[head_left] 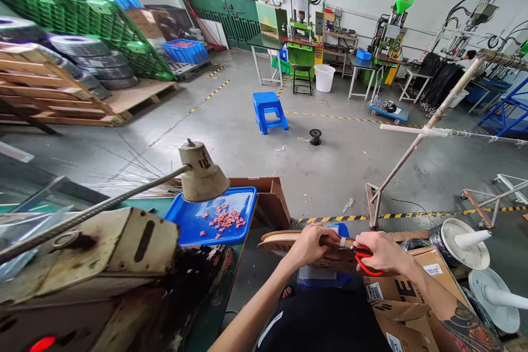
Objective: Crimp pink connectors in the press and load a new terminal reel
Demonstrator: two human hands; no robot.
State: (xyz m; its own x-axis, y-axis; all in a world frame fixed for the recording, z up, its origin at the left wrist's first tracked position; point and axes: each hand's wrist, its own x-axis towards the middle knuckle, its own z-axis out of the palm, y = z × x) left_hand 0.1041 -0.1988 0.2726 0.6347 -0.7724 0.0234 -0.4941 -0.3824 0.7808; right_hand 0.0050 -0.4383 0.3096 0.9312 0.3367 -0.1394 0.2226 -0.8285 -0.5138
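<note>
My right hand (383,252) is closed around red-handled scissors (365,262), whose blades point left toward my left hand. My left hand (310,244) is closed in a pinch on a thin strip or cable end near the scissor blades; what it is exactly is too small to tell. Both hands hover over a flat cardboard piece (280,241) and a blue bin (325,278) in front of my lap.
A blue tray (193,225) with several small red parts sits on the left bench under a lamp (201,173). Cardboard boxes (408,297) and white spools (466,242) stand at right. A blue stool (269,111), a metal rack (416,140) and machines lie beyond.
</note>
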